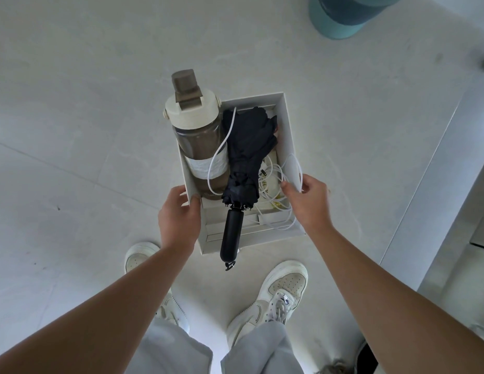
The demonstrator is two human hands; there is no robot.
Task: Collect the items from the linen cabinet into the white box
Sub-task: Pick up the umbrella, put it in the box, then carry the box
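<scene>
Head view shows left hand [178,213] and right hand [308,205] each gripping a side wall of the white box [288,125] at centre, whose bottle [197,136], overhanging at 11 o'clock, could slide out under tilt.

No words, numbers or signs can be read here. The white paper band [208,168] round the brown see-through plastic bottle [200,139] is too blurry to tell if anything is printed on it.
</scene>
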